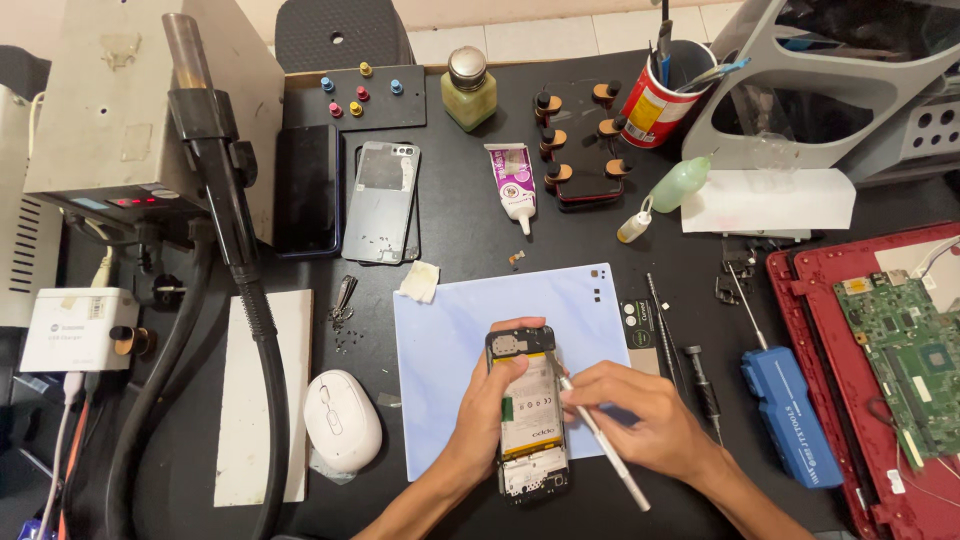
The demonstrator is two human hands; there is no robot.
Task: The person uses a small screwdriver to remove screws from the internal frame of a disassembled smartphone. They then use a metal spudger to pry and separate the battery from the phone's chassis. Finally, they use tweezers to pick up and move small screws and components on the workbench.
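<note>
The left hand [490,410] holds the open black phone [530,415] steady on the pale blue mat [440,340] while the right hand [640,415] pinches a thin silver tool [600,440], best moved gently.

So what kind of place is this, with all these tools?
Most likely a phone and electronics repair bench. The left hand steadies an opened phone while the right hand works a thin tool inside it. A hot-air station and an opened laptop sit nearby.

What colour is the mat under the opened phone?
Pale blue mat, under the opened phone; clearest in the head view.
</note>
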